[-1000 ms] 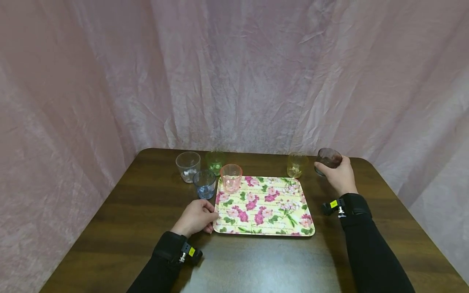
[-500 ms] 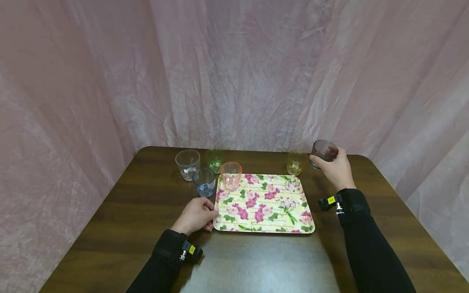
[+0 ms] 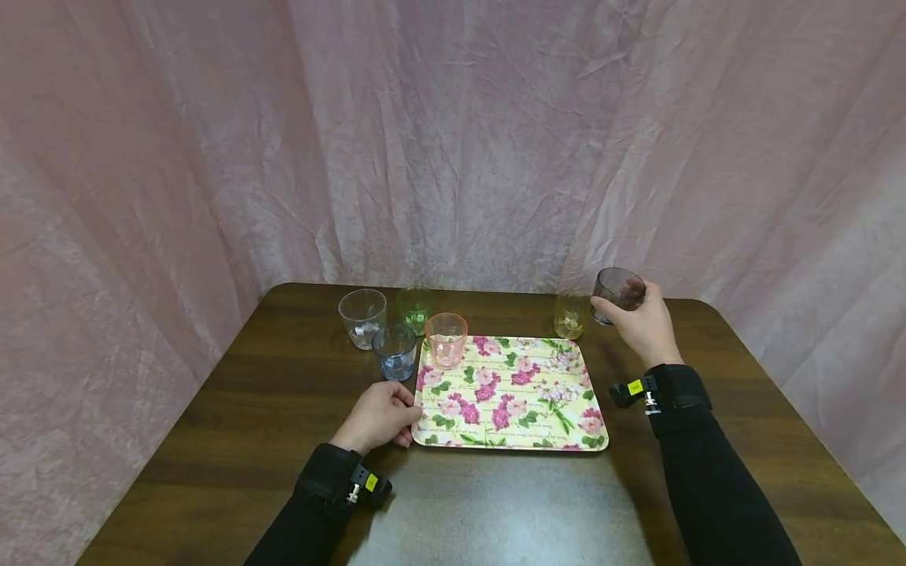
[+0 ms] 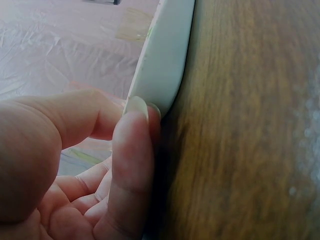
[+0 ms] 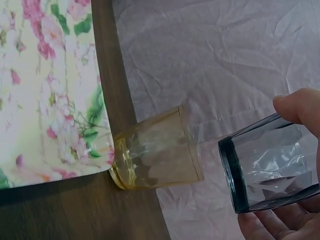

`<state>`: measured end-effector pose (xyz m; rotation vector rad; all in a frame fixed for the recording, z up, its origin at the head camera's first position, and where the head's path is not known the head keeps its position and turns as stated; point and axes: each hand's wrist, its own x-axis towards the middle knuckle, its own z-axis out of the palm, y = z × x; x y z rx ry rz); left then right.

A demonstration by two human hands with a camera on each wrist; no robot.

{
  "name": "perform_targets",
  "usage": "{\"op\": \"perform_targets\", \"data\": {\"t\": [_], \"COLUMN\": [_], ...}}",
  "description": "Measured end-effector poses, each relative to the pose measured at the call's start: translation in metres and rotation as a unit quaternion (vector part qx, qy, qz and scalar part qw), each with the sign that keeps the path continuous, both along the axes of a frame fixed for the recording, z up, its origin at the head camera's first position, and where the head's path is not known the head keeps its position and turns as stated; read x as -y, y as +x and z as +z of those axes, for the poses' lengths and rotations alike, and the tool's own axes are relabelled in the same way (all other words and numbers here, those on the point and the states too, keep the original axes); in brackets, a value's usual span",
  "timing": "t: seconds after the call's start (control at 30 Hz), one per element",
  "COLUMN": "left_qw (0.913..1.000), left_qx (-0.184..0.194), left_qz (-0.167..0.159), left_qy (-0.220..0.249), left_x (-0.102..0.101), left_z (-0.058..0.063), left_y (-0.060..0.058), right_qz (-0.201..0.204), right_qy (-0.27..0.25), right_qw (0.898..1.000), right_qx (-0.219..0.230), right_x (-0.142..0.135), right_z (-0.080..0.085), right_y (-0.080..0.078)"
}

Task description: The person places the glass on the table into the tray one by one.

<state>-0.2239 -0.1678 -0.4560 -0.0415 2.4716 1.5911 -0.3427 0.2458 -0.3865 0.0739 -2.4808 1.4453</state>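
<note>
Above the table's (image 3: 212,440) far right part, the right hand (image 3: 646,322) grips the dark glass (image 3: 613,286) by its sides, thumb on one face and fingers curled round the other. The glass is mouth up and roughly upright, clear of the wood. Just to its left, near the tray's (image 3: 510,401) far right corner, stands the yellow glass (image 3: 569,316); whether that one touches the tray is hard to tell from these angles.

At the tray's left edge, the left hand (image 3: 377,417) pinches the rim near the close corner. Seen from the left wrist, its fingertips (image 4: 132,137) press against the pale outer wall.

On the tray, at its far left corner, stands the pink glass (image 3: 447,343), upright on the flower print. Just left of that corner, on the table, is the blue glass (image 3: 395,358); the clear glass (image 3: 362,318) stands behind it and farther left, and the green glass (image 3: 415,313) behind the blue and pink ones. Beyond the table hangs a pale pink curtain (image 3: 453,141). Both arms wear black sleeves (image 3: 715,487).
</note>
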Motion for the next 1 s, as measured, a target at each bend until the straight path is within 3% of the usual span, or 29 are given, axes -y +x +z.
{"op": "perform_targets", "data": {"t": [1.0], "left_qw": [1.0], "left_qx": [0.003], "left_qz": [0.004], "left_qy": [-0.005], "left_x": [-0.001], "left_z": [0.001], "left_y": [0.0], "right_qz": [0.041], "right_qy": [0.007], "right_qw": [0.999], "right_qx": [-0.004], "right_x": [0.041], "right_z": [0.01], "right_y": [0.005]}}
